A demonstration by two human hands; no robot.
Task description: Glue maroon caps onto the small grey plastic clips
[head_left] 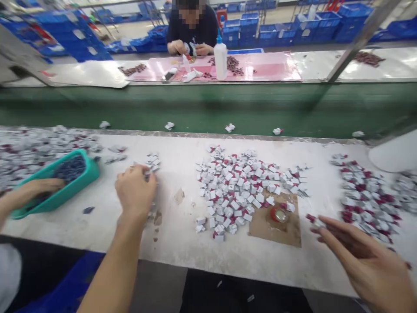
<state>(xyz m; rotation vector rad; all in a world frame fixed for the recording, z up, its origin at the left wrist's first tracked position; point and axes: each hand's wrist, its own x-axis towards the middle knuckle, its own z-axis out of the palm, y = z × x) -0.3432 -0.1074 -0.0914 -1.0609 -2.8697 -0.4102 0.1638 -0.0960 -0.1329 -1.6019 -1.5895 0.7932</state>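
Observation:
My left hand (pixel 135 191) is over a small heap of white parts (pixel 153 161), fingers curled down; what lies between them is hidden. At the right, my right hand (pixel 368 256) pinches a small white-and-maroon part (pixel 315 221) between thumb and fingers. Between my hands spreads a large pile of white blocky parts with maroon bits (pixel 234 187). On a piece of brown cardboard (pixel 276 237) at its right edge sits a small round red-rimmed container (pixel 279 214), close to my right hand.
Beside me, another person's hand (pixel 45 187) reaches into a teal bin (pixel 87 171) of dark pieces. More parts (pixel 368 195) lie at right, near a white cylinder (pixel 394 152). Spaced parts (pixel 230 128) line the green belt (pixel 195 106). A person (pixel 192 32) works opposite.

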